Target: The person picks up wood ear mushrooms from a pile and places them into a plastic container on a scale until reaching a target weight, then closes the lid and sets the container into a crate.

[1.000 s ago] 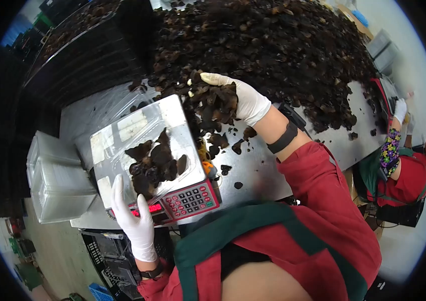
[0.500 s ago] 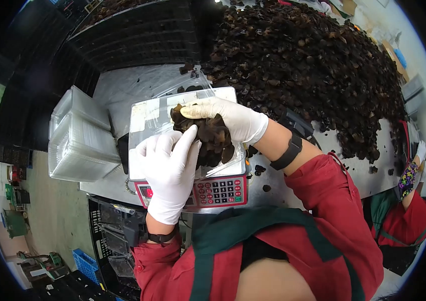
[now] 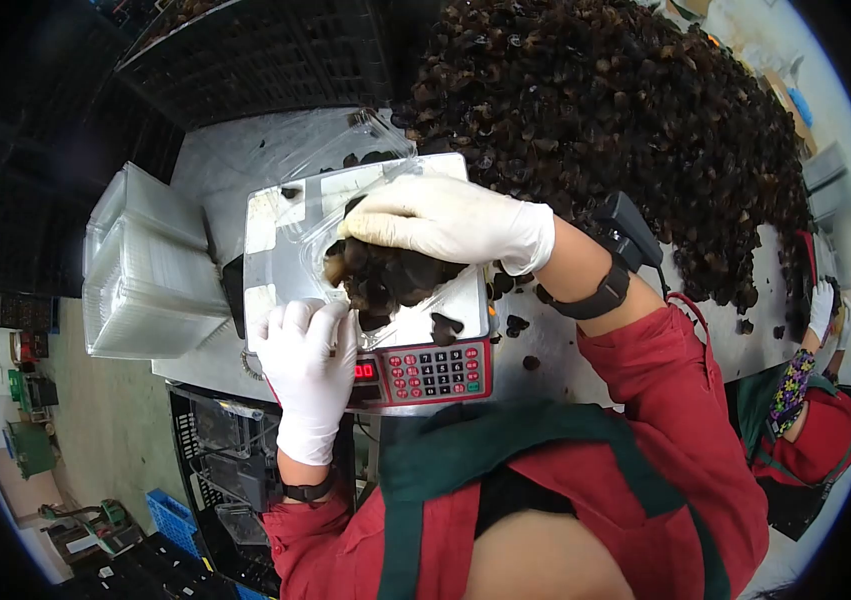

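My right hand (image 3: 450,222), in a white glove, presses down on a mound of dark dried fungus (image 3: 385,278) inside a clear plastic container (image 3: 320,245). That container rests on the pan of a scale (image 3: 425,372) with a red keypad. My left hand (image 3: 307,365), also gloved, steadies the container's near edge with its fingers against the plastic. One loose fungus piece (image 3: 442,326) lies on the pan beside the container.
A huge heap of dried fungus (image 3: 625,130) covers the metal table (image 3: 245,160) behind the scale. Stacked clear containers (image 3: 145,280) stand at the left. Black crates (image 3: 255,55) sit at the back. Another person's sleeve and gloved hand (image 3: 813,345) work at the right.
My right hand carried a handful of fungus from the heap to the container and now pushes it down. My left hand dropped from the fungus to the container's front edge.
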Available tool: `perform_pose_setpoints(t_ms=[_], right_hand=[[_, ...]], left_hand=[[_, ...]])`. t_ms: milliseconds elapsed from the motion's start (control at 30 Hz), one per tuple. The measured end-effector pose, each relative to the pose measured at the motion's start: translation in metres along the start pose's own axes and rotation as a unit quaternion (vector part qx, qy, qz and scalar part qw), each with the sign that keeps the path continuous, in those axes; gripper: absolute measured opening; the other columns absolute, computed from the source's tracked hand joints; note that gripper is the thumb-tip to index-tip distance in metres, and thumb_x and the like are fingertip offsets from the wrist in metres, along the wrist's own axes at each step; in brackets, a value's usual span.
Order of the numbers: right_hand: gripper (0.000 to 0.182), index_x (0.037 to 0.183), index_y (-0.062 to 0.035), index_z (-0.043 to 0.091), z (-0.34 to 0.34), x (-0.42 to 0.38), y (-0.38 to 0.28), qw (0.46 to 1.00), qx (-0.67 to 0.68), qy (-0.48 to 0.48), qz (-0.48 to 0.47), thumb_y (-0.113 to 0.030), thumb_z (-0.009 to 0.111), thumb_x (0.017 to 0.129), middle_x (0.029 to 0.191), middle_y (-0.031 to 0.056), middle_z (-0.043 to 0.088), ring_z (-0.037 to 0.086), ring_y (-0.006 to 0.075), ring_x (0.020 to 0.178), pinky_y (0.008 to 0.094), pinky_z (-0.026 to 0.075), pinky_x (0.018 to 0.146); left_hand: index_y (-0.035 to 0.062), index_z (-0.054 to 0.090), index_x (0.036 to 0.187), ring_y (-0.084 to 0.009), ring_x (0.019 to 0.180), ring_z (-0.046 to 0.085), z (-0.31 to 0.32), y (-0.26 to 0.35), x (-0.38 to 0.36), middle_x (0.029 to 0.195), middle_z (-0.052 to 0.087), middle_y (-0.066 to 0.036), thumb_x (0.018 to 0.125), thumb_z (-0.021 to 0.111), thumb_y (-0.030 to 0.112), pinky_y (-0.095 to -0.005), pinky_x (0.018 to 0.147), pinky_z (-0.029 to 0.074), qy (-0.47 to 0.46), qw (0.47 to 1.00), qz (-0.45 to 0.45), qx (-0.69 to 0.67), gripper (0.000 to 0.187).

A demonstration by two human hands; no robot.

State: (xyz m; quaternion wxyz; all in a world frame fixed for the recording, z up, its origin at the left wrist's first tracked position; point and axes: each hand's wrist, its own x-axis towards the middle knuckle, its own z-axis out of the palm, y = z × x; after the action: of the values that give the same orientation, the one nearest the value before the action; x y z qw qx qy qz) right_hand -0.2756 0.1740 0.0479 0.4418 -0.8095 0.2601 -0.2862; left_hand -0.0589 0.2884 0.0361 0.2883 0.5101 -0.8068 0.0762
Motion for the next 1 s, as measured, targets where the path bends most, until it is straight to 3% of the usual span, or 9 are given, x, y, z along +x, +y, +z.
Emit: perform_pose_setpoints(t_ms=[133,267,300,433,500,567,767,900,1000], right_hand=[[0.037,0.103,-0.0042,0.069,-0.003,-0.005,-0.002,0.984,-0.083,0.149,-0.043,-0.038,0.054,0.1,0.09,0.0152,0.068,0.064,0.0352,0.087,0.0398,0.05,0.08],[0.023,0.103,-0.0019,0.072,-0.012,-0.04,-0.037,0.962,-0.025,0.266,0.066,-0.021,0.065,0.093,0.092,0.0136,0.07,0.066,0.0168,0.077,0.0291,0.05,0.068],[0.019,0.103,-0.0024,0.072,-0.006,-0.052,-0.037,0.956,-0.022,0.291,0.017,-0.017,0.068,0.092,0.088,0.0098,0.071,0.064,0.0121,0.075,0.0271,0.051,0.067],[0.032,0.124,-0.0059,0.065,0.036,-0.106,-0.068,0.962,0.227,0.033,0.147,-0.018,0.068,0.094,0.097,0.0042,0.068,0.061,0.0078,0.076,0.0226,0.051,0.068],[0.037,0.13,-0.0069,0.061,0.056,-0.119,-0.067,0.867,0.414,-0.022,0.276,-0.017,0.066,0.095,0.098,0.0031,0.065,0.061,0.0072,0.077,0.0212,0.05,0.067],[0.031,0.127,-0.0068,0.063,0.065,-0.138,-0.05,0.846,0.441,0.034,0.297,-0.013,0.062,0.096,0.093,0.0019,0.066,0.062,0.0071,0.079,0.022,0.051,0.067],[0.02,0.111,-0.0022,0.07,0.025,-0.231,-0.038,0.871,0.051,0.253,0.418,-0.008,0.06,0.094,0.09,0.0024,0.071,0.063,0.0067,0.08,0.0237,0.051,0.072],[0.019,0.101,0.0001,0.071,-0.004,-0.337,-0.016,0.758,-0.224,0.349,0.504,-0.013,0.06,0.092,0.089,0.0082,0.073,0.066,0.016,0.076,0.0319,0.051,0.07],[0.023,0.091,0.0007,0.072,-0.018,-0.405,-0.026,0.645,-0.374,0.26,0.614,-0.02,0.062,0.088,0.085,0.0169,0.071,0.068,0.0292,0.073,0.0356,0.052,0.069]], left_hand=[[0.0116,0.066,0.089,-0.0268,0.085,0.057,-0.002,-0.004,-0.002,0.089,0.061,-0.004,0.073,0.076,0.003,-0.038,0.084,0.041,-0.011,0.998,-0.052,-0.041,0.02],[0.0103,0.066,0.087,-0.0258,0.083,0.057,-0.012,0.006,-0.006,0.087,0.062,-0.004,0.072,0.077,0.001,-0.0371,0.081,0.042,0.016,0.994,-0.07,-0.088,0.021],[0.0113,0.066,0.085,-0.0244,0.082,0.058,-0.018,0.011,-0.005,0.085,0.062,-0.003,0.07,0.079,0.003,-0.0372,0.081,0.042,0.025,0.993,-0.067,-0.093,0.021],[0.013,0.073,0.099,-0.0172,0.078,0.057,-0.033,0.042,-0.007,0.086,0.06,0.002,0.07,0.081,0.01,-0.0352,0.077,0.041,-0.034,0.978,0.099,-0.182,0.031],[0.0126,0.072,0.109,-0.0157,0.078,0.057,-0.019,0.051,-0.014,0.089,0.06,0.003,0.072,0.08,0.015,-0.0349,0.078,0.041,-0.069,0.971,0.165,-0.161,0.037],[0.0124,0.071,0.113,-0.0165,0.08,0.058,-0.013,0.051,-0.017,0.092,0.062,0.002,0.073,0.079,0.015,-0.0355,0.079,0.042,-0.08,0.972,0.157,-0.156,0.041],[0.0021,0.072,0.106,-0.0257,0.087,0.062,-0.056,-0.009,-0.037,0.095,0.066,-0.011,0.079,0.066,-0.007,-0.0352,0.081,0.049,0.054,0.994,-0.077,-0.058,0.03],[0.0007,0.071,0.109,-0.023,0.091,0.064,-0.087,-0.044,-0.053,0.099,0.067,-0.011,0.086,0.062,-0.009,-0.0333,0.083,0.05,0.116,0.981,-0.155,0.012,0.026],[0.001,0.07,0.11,-0.0217,0.094,0.065,-0.099,-0.057,-0.048,0.101,0.068,-0.011,0.089,0.062,-0.007,-0.0316,0.086,0.05,0.107,0.979,-0.167,0.04,0.024]])
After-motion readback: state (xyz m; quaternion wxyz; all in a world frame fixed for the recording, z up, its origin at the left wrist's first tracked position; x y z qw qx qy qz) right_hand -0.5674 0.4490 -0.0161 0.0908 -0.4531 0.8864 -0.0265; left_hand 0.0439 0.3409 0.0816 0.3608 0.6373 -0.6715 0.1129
